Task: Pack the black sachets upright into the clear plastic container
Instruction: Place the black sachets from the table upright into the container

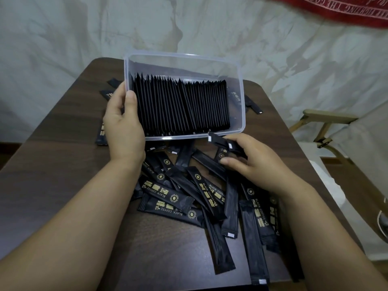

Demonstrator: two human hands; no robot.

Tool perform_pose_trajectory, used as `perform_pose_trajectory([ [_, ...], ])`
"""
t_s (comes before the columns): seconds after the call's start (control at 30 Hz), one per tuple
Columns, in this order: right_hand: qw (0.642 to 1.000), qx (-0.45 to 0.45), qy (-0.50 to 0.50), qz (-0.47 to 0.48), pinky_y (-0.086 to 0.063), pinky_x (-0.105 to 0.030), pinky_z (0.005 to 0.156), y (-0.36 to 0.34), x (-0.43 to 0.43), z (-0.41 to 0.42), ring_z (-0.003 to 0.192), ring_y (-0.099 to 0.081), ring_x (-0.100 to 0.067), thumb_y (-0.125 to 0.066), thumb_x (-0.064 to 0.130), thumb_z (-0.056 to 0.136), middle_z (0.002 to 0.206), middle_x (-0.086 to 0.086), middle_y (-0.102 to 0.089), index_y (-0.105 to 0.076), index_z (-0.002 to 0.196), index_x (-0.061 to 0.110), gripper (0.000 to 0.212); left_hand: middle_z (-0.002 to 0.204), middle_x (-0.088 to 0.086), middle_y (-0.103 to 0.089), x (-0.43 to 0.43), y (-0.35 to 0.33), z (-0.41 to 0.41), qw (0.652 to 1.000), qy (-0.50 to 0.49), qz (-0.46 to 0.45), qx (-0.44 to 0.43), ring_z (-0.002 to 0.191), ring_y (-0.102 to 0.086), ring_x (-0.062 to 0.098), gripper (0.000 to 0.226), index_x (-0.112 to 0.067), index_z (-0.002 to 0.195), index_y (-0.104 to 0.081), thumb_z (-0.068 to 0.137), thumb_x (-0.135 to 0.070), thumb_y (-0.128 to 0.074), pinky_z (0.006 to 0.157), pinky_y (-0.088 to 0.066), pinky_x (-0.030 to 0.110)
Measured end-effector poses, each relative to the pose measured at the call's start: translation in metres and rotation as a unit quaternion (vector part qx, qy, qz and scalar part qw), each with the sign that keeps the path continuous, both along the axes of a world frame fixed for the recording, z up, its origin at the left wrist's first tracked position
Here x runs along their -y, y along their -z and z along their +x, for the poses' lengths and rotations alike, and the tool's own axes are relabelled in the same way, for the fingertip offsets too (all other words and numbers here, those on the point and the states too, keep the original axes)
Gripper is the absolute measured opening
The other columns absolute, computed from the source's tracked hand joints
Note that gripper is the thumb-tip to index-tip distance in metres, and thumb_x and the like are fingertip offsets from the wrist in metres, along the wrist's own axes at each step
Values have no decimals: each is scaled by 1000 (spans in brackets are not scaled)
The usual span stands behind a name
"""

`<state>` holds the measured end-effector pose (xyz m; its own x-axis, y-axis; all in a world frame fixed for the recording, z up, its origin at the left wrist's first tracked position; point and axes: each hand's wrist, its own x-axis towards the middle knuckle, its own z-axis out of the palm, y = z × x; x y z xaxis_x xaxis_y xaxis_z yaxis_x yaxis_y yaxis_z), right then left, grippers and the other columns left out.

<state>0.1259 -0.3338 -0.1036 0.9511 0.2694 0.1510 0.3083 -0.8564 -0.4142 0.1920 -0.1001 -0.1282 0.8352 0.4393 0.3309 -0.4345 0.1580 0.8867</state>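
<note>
Many loose sachets (184, 198): heaped at lower centre; bare table (63, 175) at lower left.
Right hand (249, 162): fingers curled round held sachets (218, 142), just below the near rim of the container (241, 114).
Left hand (123, 124): thumb hooked over the left rim, gripping.
Container: centre frame, clear; packed row (180, 106) black, on edge, with a gap at the right end.

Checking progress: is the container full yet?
No, a gap remains at the right end of the container beside the packed sachets, and many loose sachets lie on the table.
</note>
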Motion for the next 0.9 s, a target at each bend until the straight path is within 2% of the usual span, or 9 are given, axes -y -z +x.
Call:
perform_pose_trajectory([
  [0.07,1000,12,-3,19,-40,-16,75,-7,2,-1,91,-53,3,-59,34,89,95,22,-56,-53,109,36,21,125,-13,-62,0,0,0,1000,-4,-6,-11,123,-55,0,28,-29,126,-57,104,-19,-44,105,-43,21],
  [0.17,982,37,17,185,-38,-14,66,-25,-8,3,70,-51,2,-48,20,97,74,12,-56,-46,91,35,16,136,-3,-58,-1,1,2,1000,-14,1,-26,129,-51,6,36,-13,138,-53,104,-21,-45,111,-40,28],
  [0.27,952,64,25,298,-41,-21,78,-43,-31,22,75,-53,-3,-39,18,101,74,8,-58,-43,89,29,16,136,-2,-59,-1,2,1,1000,-11,10,-25,129,-52,8,36,-14,137,-54,103,-22,-45,111,-42,32],
  [0.4,968,24,51,245,-32,-23,69,-50,-59,59,81,-46,9,-36,29,102,86,13,-53,-48,96,20,16,130,-7,-62,1,0,-2,1000,-4,7,-17,124,-55,3,30,-25,132,-56,104,-20,-43,106,-44,24],
  [0.5,980,13,57,191,-33,-19,61,-47,-66,80,80,-47,-5,-36,32,102,89,7,-52,-44,102,20,14,118,-20,-62,2,-4,-4,1000,4,10,-12,112,-56,-11,27,-36,121,-55,105,-18,-42,94,-45,11],
  [0.57,973,46,77,212,-33,-19,59,-51,-67,87,76,-46,-8,-37,30,102,85,6,-49,-43,101,19,13,114,-25,-60,2,-5,-4,1000,1,2,-14,108,-55,-16,27,-39,118,-53,105,-18,-43,90,-43,7],
  [0.67,963,68,89,244,-34,-11,57,-53,-68,94,72,-44,-4,-39,28,101,81,8,-46,-44,100,17,12,120,-19,-61,1,-4,-1,1000,0,-5,-18,115,-55,-10,26,-36,121,-54,105,-18,-44,96,-44,10],
  [0.8,987,-9,62,148,-38,-21,63,-35,-66,94,78,-52,-10,-48,28,98,88,8,-51,-49,116,15,23,127,-8,-63,0,-3,-1,1000,2,-3,-21,118,-57,-2,29,-25,129,-57,104,-19,-44,98,-46,16],
  [0.9,988,-1,79,131,-35,-21,62,-27,-62,92,72,-47,-6,-56,29,94,82,12,-43,-47,127,16,37,131,-4,-62,0,0,0,1000,1,2,-25,122,-57,3,33,-17,135,-56,104,-21,-44,106,-45,27],
])
